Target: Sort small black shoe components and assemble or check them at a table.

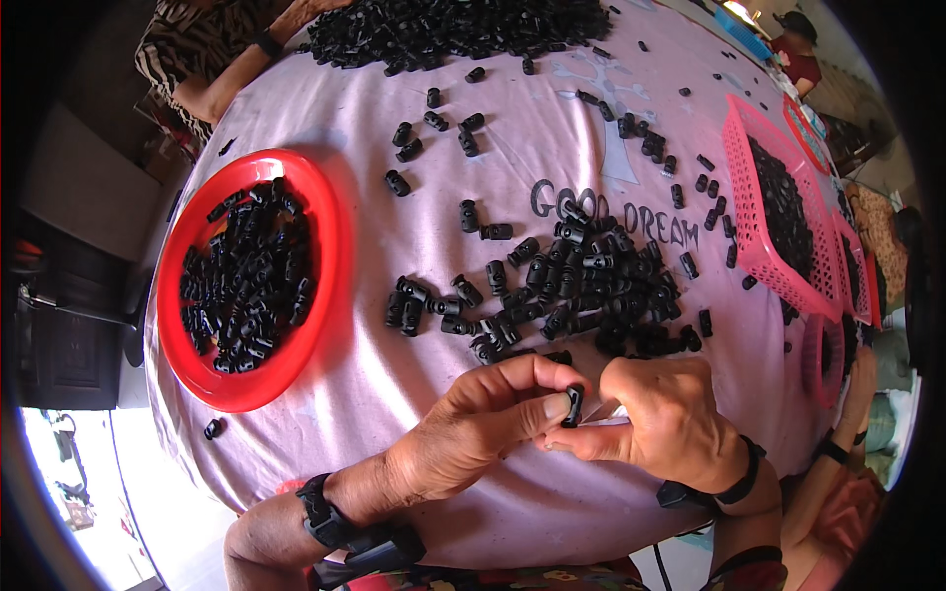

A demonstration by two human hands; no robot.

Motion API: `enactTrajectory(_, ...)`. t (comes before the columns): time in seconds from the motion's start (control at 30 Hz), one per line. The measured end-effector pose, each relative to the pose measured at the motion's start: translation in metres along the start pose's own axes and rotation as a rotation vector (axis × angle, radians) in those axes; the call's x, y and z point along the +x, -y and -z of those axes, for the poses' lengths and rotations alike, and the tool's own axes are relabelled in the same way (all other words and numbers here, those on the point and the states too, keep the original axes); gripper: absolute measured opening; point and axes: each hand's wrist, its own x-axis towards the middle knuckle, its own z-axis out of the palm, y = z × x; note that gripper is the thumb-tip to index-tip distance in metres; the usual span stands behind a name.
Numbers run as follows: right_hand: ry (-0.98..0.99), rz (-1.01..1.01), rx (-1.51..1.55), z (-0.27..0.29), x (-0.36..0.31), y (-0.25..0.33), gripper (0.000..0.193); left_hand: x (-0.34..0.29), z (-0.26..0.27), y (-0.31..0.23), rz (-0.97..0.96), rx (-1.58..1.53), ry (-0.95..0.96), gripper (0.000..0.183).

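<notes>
My left hand [473, 424] pinches a small black cord lock [573, 406] between thumb and forefinger, just above the near part of the cloth. Right beside it is my right hand [675, 419], fingers curled in and thumb stretched toward the piece; anything in that grip is hidden. Beyond both hands spreads a loose heap of similar black cord locks [567, 271], some lying singly around its edges. A red round plate [332, 256] at the left holds many more of them.
A pinkish cloth [394, 256] covers the table. At the back lies a large black heap [463, 34], with another person's arm [241, 74] beside it. Pink baskets [746, 222] with black parts stand at the right, near another person's forearm [855, 399]. Stray cord locks lie between.
</notes>
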Motion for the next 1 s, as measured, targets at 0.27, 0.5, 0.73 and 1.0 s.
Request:
enactTrajectory(0.27, -0.014, -0.033, -0.014, 0.001, 0.002, 0.0, 0.056, 0.001, 0.0, 0.0, 0.027, -0.021, 0.004, 0.024)
enactTrajectory(0.5, 0.001, -0.024, -0.012, 0.001, 0.001, -0.001, 0.056, 0.001, 0.002, 0.002, 0.035, -0.018, 0.023, 0.025)
enactTrajectory(0.73, -0.01, 0.027, 0.073, 0.002, 0.002, 0.0, 0.046, -0.002, 0.004, 0.0, 0.044, -0.043, 0.009, 0.025)
enactTrajectory(1.0, -0.109, -0.065, 0.609, 0.007, 0.004, 0.005, 0.013, -0.002, 0.006, -0.003, 0.111, -0.16, 0.084, 0.027)
